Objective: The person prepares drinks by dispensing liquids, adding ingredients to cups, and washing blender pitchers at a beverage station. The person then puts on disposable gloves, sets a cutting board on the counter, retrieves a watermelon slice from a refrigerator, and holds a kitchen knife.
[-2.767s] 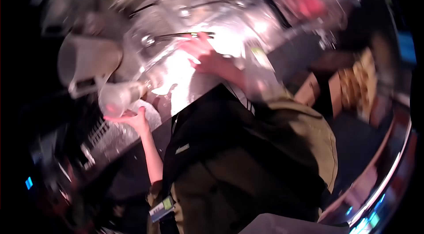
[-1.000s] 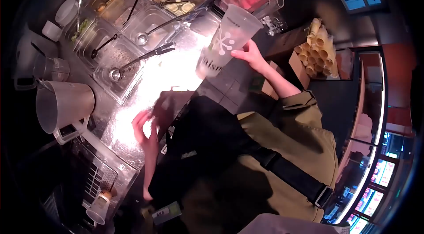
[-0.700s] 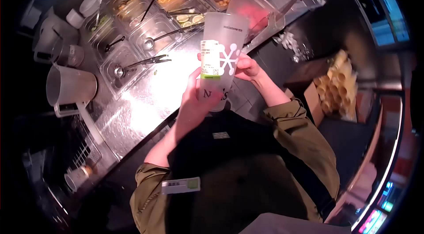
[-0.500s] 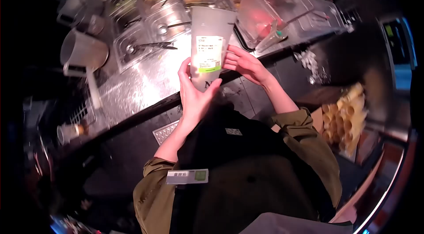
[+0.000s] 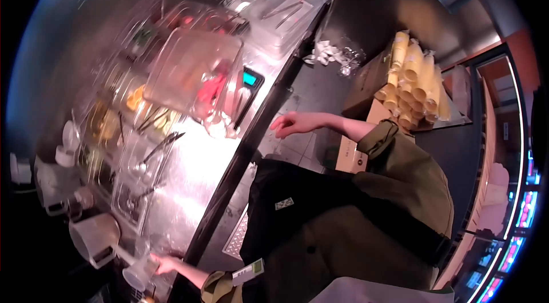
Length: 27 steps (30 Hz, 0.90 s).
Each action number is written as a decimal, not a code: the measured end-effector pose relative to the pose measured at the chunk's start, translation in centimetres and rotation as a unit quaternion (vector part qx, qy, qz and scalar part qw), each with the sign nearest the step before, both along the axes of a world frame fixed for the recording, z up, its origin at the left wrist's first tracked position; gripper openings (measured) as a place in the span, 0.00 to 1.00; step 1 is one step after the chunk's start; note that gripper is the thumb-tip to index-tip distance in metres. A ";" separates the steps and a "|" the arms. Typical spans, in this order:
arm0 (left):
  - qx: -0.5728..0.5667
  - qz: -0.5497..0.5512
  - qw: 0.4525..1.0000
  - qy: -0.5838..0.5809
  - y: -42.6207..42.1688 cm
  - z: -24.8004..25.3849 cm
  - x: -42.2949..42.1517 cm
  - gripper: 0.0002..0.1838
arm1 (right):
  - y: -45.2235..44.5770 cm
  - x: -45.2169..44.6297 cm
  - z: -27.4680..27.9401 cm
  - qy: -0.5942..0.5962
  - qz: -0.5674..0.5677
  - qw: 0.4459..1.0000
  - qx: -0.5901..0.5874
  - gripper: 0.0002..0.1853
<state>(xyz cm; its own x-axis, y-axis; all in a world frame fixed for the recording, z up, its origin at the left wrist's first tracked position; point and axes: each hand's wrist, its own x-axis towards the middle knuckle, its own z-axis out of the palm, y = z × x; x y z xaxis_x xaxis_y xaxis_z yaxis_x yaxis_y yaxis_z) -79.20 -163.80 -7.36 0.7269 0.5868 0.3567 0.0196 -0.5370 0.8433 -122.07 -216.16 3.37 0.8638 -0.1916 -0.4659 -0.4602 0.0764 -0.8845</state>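
Observation:
My left hand [image 5: 164, 263] is at the lower left, its fingers closed on a translucent plastic cup [image 5: 139, 273] over the counter's near end. The cup's label does not show from here. Beside the cup is a large clear measuring jug [image 5: 96, 235] with a handle. My right hand [image 5: 290, 124] hangs in the air just off the counter's front edge, holding nothing, its fingers loosely bent and apart. Nearest to it on the counter are a small scale with a lit blue display [image 5: 250, 78] and a clear tub [image 5: 194, 74] with something red at it.
Clear food containers with tongs [image 5: 160, 148] line the back of the steel counter [image 5: 191, 180]. A lidded clear bin [image 5: 286, 14] stands at the far end. Rolled yellow tubes [image 5: 414, 83] rise from a cardboard box [image 5: 366, 88] on the right. Crumpled plastic [image 5: 337, 57] lies near the counter's end.
The view has turned to the right. My hands have parted: the left has moved far left with the cup, and the right has let go and drawn away from it.

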 end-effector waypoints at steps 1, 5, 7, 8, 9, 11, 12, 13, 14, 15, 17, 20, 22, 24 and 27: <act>0.011 0.000 1.000 0.027 0.9 -0.4 1.1 0.46 | -1.9 0.0 0.9 0.020 0.021 0.999 -0.036 0.19; 0.169 0.174 0.965 0.099 -4.9 3.1 -2.4 0.50 | -10.9 -1.3 5.1 0.051 0.025 0.997 -0.052 0.20; 0.263 0.134 0.955 0.001 -7.0 4.3 -7.1 0.41 | -15.1 -2.7 9.0 0.048 -0.077 0.993 -0.082 0.17; 0.234 0.033 0.971 -0.043 -9.3 4.5 -9.7 0.36 | -17.2 -3.5 10.2 0.049 -0.164 0.973 -0.154 0.15; 0.192 -0.072 0.975 -0.078 -11.5 4.7 -12.3 0.30 | -20.1 -4.8 9.8 0.008 -0.249 0.941 -0.227 0.12; 0.045 -0.256 0.966 0.010 -18.7 6.8 -17.4 0.22 | -26.4 -7.0 7.0 0.031 -0.329 0.793 -0.512 0.12; 0.009 -0.299 0.950 0.092 -22.8 9.0 -19.5 0.19 | -28.9 -7.0 6.3 0.047 -0.322 0.716 -0.618 0.15; -0.066 -0.369 0.923 0.090 -26.9 10.9 -21.3 0.21 | -31.6 -6.6 5.3 0.087 -0.278 0.626 -0.723 0.19; -0.138 -0.426 0.890 0.084 -29.9 12.5 -22.5 0.22 | -33.6 -5.5 5.4 0.174 -0.229 0.556 -0.780 0.25; -0.153 -0.472 0.866 0.060 -31.8 13.4 -23.6 0.26 | -36.1 -4.7 5.6 0.188 -0.221 0.577 -0.763 0.29; -0.167 -0.515 0.841 0.026 -34.0 13.2 -26.4 0.35 | -43.6 -6.0 3.1 0.209 -0.217 0.667 -0.682 0.32; -0.168 -0.504 0.847 0.020 -37.4 14.1 -29.9 0.47 | -51.6 -9.7 -0.6 0.197 -0.160 0.928 -0.274 0.16; -0.130 -0.466 0.875 0.026 -39.4 14.4 -30.9 0.46 | -48.6 -10.7 1.3 0.124 -0.168 0.944 -0.257 0.14; -0.088 -0.447 0.890 0.028 -40.8 15.1 -31.1 0.47 | -47.7 -14.4 1.8 0.113 -0.184 0.927 -0.308 0.13; -0.131 -0.411 0.901 -0.037 -42.8 15.8 -32.2 0.45 | -45.4 -20.4 4.9 0.095 -0.225 0.927 -0.284 0.10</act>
